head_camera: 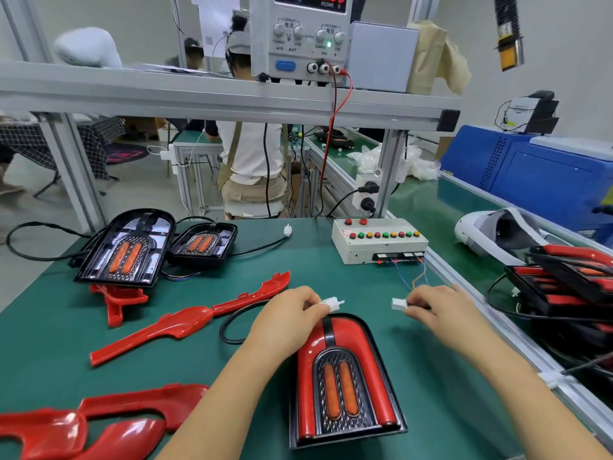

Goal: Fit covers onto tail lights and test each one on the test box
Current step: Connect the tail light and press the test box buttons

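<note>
A tail light with a red cover [341, 380] lies on the green mat in front of me. My left hand [292, 313] pinches the light's white plug [333, 303] just above it. My right hand [441, 307] pinches a second white connector [399, 304] on thin wires that run from the test box [378, 240]. A small gap separates the two connectors. The box is white with a row of coloured buttons. Two uncovered black tail lights [129, 250] [204, 242] sit at the far left.
Loose red covers [195, 320] [83, 423] lie on the left of the mat. A power supply [302, 34] stands on the shelf above. Covered tail lights [564, 280] are stacked at the right on the conveyor, beside a white headset [491, 230]. A person sits beyond the bench.
</note>
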